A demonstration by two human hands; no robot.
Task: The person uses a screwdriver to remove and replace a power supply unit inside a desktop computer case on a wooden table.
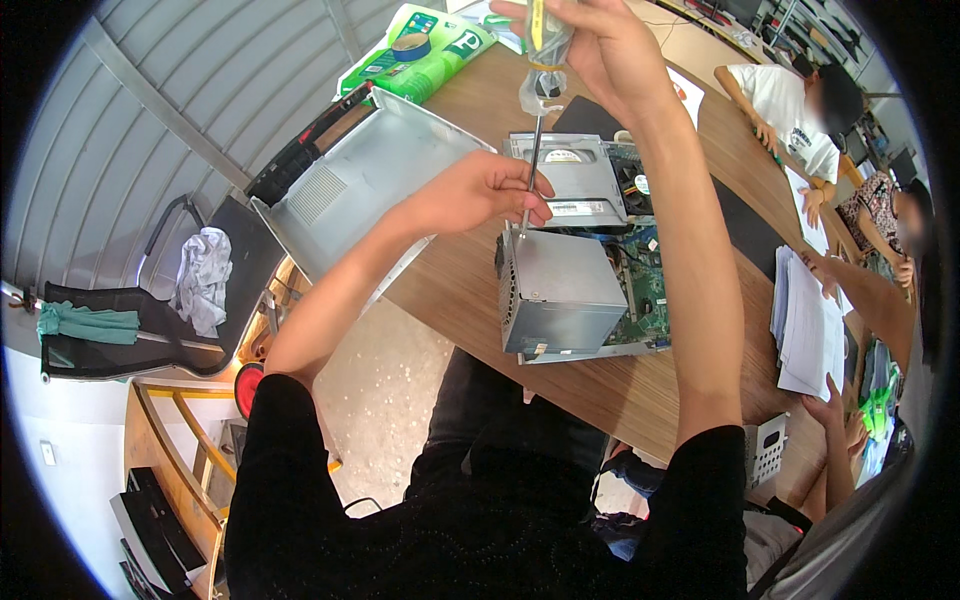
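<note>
A long screwdriver [536, 150] stands almost upright, its tip down at the far-left corner of the silver power supply box [565, 280]. Its transparent and yellow handle is up in my right hand [612, 50], closed round it. Lower down, my left hand [495, 190] pinches the shaft between thumb and fingers, just above the box. The power supply belongs to an opened desktop computer, with a silver drive bay [570, 180] behind it and a green motherboard [645, 285] to the right. Whether the tip sits in a screw is too small to tell.
Left of the computer lies a metal side panel [375, 170]. Behind it are a green plastic pack [440, 65] and a roll of tape [411, 46]. Stacked papers [808, 330] and a white perforated holder [767, 450] are at the right. Other people work along the table's right side.
</note>
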